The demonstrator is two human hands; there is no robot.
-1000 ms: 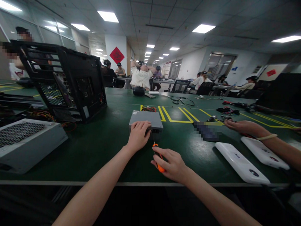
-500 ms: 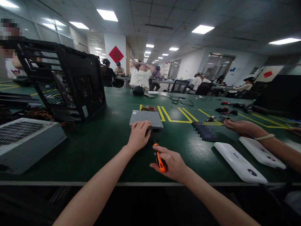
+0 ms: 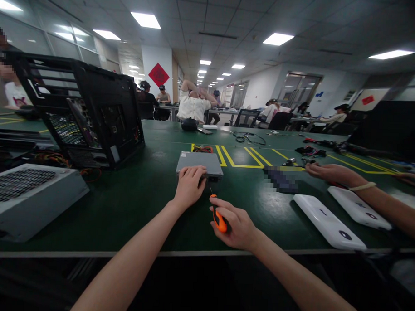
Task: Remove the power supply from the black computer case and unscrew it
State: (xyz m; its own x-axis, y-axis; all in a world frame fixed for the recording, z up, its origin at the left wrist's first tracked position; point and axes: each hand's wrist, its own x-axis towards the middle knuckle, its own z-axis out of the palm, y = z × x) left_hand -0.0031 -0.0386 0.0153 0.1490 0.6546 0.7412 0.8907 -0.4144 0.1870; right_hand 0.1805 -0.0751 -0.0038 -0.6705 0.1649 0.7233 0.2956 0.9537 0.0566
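Note:
A small grey metal power supply unit [image 3: 202, 161] lies on the green table in front of me, its wires bunched behind it. My left hand [image 3: 190, 184] grips its front left part, fingers over the top and thumb at the near side. An orange and black screwdriver [image 3: 220, 223] is held in my right hand [image 3: 237, 224], just in front of the unit. The thin shaft points up at the unit's near face, close to its socket. Whether the tip touches a screw is too small to tell.
At the left stand an open black computer case [image 3: 89, 110] and a larger grey power supply [image 3: 32, 194]. Two white oblong devices [image 3: 329, 222] lie at the right, near another person's hand [image 3: 332, 174]. Cables [image 3: 247, 138] are on the far side of the table.
The fingers of my right hand have shifted on the screwdriver's handle, curling more around it. My left hand stays on the power supply unit. The whole view has moved slightly.

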